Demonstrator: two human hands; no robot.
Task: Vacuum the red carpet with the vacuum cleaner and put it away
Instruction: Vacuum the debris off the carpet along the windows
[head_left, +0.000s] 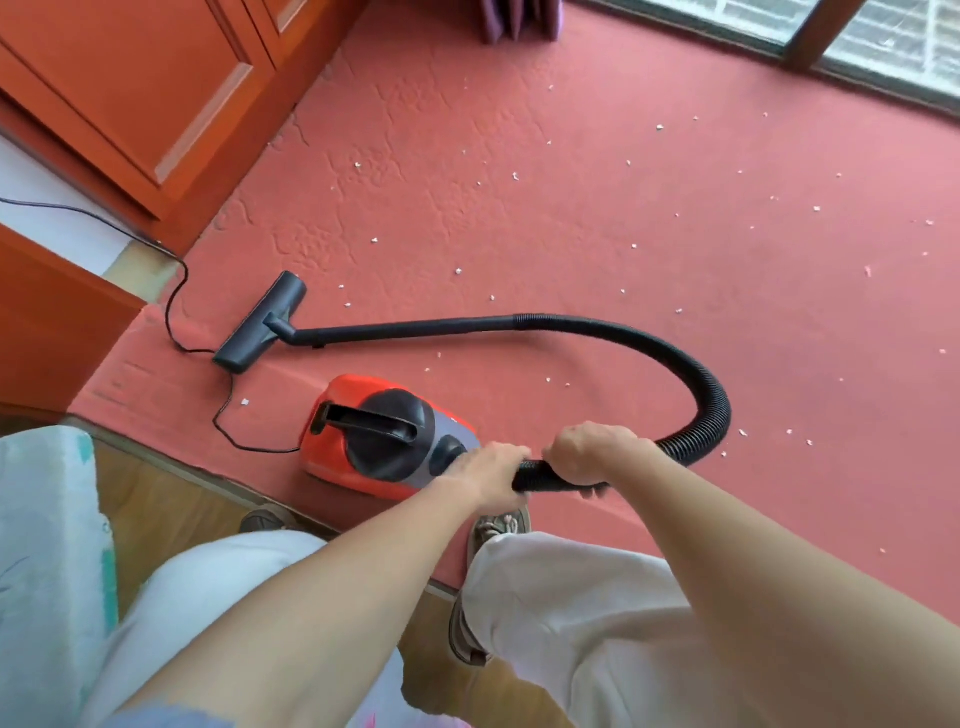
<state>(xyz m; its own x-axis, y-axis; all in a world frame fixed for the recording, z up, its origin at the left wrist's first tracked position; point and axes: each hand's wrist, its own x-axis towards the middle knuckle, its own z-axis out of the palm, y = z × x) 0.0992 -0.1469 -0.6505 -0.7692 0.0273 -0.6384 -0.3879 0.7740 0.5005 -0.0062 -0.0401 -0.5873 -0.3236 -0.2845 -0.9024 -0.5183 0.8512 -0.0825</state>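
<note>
We grip the black hose (711, 410) with both hands near where it meets the vacuum (387, 434): our left hand (493, 475) is clenched around the end closest to the body, our right hand (592, 452) wrapped around it just beside. The red vacuum sits on the near edge of the carpet (571, 197), its black handle up. The hose loops out to the right and back left into the wand (410, 330), which lies flat on the carpet and ends in the floor head (260, 322) near the orange cabinet (156, 98). A thin cord (179, 291) trails from the vacuum toward the cabinet. White scraps (460, 271) are scattered over the carpet. Our right shoe (498, 525) rests on the carpet edge.
</note>
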